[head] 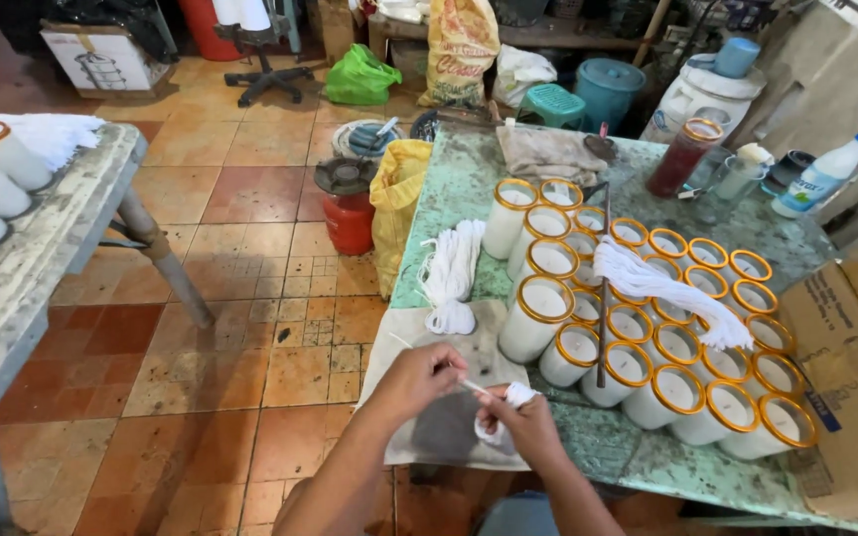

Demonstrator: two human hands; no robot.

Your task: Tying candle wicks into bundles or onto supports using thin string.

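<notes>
I look down at a green marbled bench (469, 189) with my two hands working at its near edge. My left hand (419, 379) is closed, its fingers pinching one thin white wick (472, 386) that runs across to my right hand (523, 425). The right hand's fingers are curled shut around a small bundle of white wicks (508, 409); how many strands I cannot tell. Both hands hover over a grey cloth (449, 422) that overhangs the bench's near edge. Just beyond the hands on the bench stands a tight cluster of white candle glasses (647, 347) with gold rims, filling the bench towards a cardboard box (846, 397) at its right edge. A loose hank of wicks (452, 273) lies near the bench's left edge. Left of the bench, open tiled floor (250, 298) stretches away.
</notes>
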